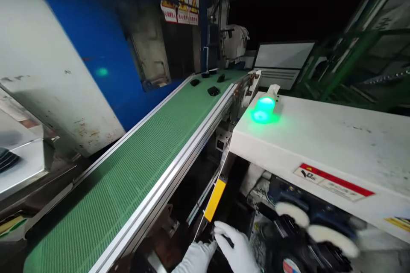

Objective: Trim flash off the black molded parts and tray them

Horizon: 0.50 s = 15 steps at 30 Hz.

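Note:
Both my hands wear white gloves and meet low in the head view, over the dark gap right of the conveyor. My left hand enters from the bottom edge with fingers bent together, their tips against the other hand's. My right hand is curled in a pinch, thumb and forefinger tips close together. Something small and dark may be between the fingertips; I cannot make it out. Just above them is a yellow block on a thin rod. To the right of my right hand sits a black machine part with white rollers.
A green conveyor belt runs away on the left, several black pieces at its far end. A white machine cover with a lit green lamp overhangs the right side. A blue machine housing stands behind the belt.

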Each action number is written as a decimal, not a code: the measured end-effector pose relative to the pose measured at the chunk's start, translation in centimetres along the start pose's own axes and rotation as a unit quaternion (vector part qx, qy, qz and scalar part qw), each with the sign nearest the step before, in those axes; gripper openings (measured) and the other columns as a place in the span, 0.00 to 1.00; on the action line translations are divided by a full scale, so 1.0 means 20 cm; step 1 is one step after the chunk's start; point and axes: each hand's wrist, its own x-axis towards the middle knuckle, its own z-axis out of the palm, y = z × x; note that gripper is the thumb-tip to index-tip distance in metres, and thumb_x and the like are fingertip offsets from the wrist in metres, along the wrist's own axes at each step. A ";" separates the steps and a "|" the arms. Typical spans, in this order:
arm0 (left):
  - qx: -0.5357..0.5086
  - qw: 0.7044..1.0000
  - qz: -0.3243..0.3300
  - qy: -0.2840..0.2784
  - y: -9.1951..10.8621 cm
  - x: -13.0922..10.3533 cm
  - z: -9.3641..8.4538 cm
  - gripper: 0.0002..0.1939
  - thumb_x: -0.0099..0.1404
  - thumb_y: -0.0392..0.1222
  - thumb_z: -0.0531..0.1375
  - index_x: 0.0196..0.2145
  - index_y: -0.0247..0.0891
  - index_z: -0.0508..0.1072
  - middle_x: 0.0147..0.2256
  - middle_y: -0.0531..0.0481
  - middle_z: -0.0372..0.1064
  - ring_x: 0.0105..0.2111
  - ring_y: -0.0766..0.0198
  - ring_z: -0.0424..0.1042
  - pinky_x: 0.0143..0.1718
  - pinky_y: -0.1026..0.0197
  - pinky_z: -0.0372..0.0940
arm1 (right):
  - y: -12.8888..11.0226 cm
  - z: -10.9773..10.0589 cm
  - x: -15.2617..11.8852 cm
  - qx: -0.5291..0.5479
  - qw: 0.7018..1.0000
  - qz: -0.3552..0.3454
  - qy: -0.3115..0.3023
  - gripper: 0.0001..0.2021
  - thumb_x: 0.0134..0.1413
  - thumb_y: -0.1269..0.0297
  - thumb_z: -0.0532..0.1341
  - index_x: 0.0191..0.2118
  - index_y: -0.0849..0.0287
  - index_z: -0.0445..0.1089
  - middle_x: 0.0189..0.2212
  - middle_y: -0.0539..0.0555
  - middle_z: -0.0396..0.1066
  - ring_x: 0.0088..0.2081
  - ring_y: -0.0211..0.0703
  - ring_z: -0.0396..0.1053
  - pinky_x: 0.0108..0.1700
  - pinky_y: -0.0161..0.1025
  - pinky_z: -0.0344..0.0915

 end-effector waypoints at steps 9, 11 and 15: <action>-0.246 0.890 0.009 0.385 0.13 -0.22 -0.79 0.24 0.68 0.56 0.55 0.23 0.36 0.72 0.23 0.51 0.66 0.26 0.65 0.63 0.31 0.64 0.59 | -1.16 -0.03 1.23 0.009 0.963 -0.119 0.243 0.16 0.65 0.62 0.53 0.52 0.58 0.73 0.49 0.55 0.77 0.49 0.42 0.72 0.51 0.36 0.67; -0.257 0.858 0.003 0.445 0.12 -0.18 -1.03 0.23 0.68 0.55 0.55 0.21 0.36 0.68 0.22 0.53 0.63 0.25 0.66 0.60 0.30 0.64 0.57 | -1.30 -0.11 1.55 -0.003 0.947 -0.075 0.311 0.18 0.63 0.66 0.53 0.56 0.61 0.68 0.52 0.61 0.73 0.52 0.47 0.69 0.53 0.42 0.64; -0.265 0.818 0.005 0.510 0.03 -0.01 -1.51 0.23 0.64 0.58 0.58 0.22 0.36 0.69 0.22 0.52 0.65 0.24 0.67 0.60 0.29 0.63 0.57 | -1.38 -0.29 1.99 -0.043 0.912 0.009 0.407 0.21 0.58 0.68 0.58 0.57 0.66 0.64 0.54 0.72 0.67 0.57 0.61 0.62 0.54 0.53 0.57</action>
